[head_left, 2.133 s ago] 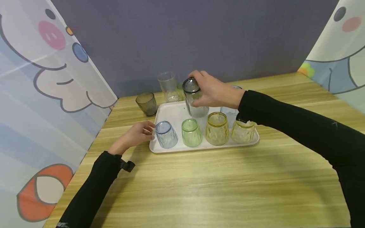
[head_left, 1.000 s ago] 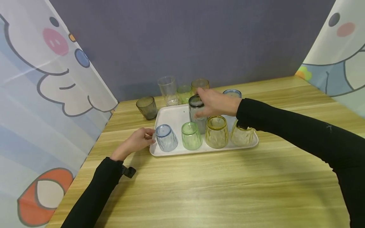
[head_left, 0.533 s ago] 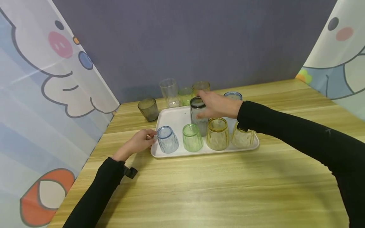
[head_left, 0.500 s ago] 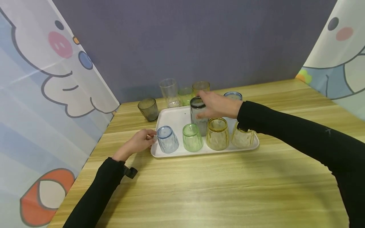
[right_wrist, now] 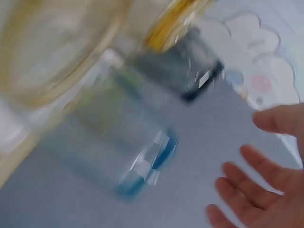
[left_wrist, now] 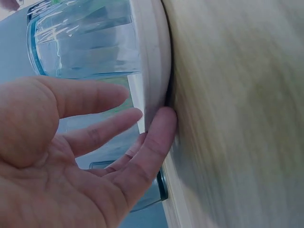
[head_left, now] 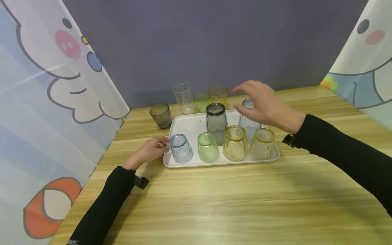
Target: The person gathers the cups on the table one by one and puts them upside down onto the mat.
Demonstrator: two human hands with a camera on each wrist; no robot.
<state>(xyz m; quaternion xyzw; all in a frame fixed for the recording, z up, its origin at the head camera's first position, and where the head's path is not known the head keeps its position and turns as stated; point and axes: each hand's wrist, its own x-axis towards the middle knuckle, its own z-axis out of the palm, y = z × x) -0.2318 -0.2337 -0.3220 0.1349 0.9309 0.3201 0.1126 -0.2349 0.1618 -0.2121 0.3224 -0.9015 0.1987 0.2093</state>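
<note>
A white tray [head_left: 185, 128] on the wooden table carries several upturned cups: blue [head_left: 181, 148], green [head_left: 207, 146], amber [head_left: 234, 143] and pale yellow [head_left: 262, 143] in front, a tall grey cup [head_left: 216, 123] and a blue one [head_left: 248, 123] behind. My left hand [head_left: 152, 149] rests at the tray's left edge, fingertips [left_wrist: 161, 124] touching the rim [left_wrist: 152, 61] beside the blue cup [left_wrist: 83, 40]. My right hand [head_left: 262, 103] hovers open above the rear blue cup [right_wrist: 128, 142], holding nothing.
Behind the tray stand upright cups: a dark grey one [head_left: 160, 115], a tall clear one [head_left: 183, 98], a green one [head_left: 201, 102] and an amber one [head_left: 218, 96]. Cartoon-printed panels flank the table, and a grey wall closes the back.
My right hand set the tall grey cup upside down on the tray, let go of it and lifted away to the right. The left hand stayed at the tray's edge.
</note>
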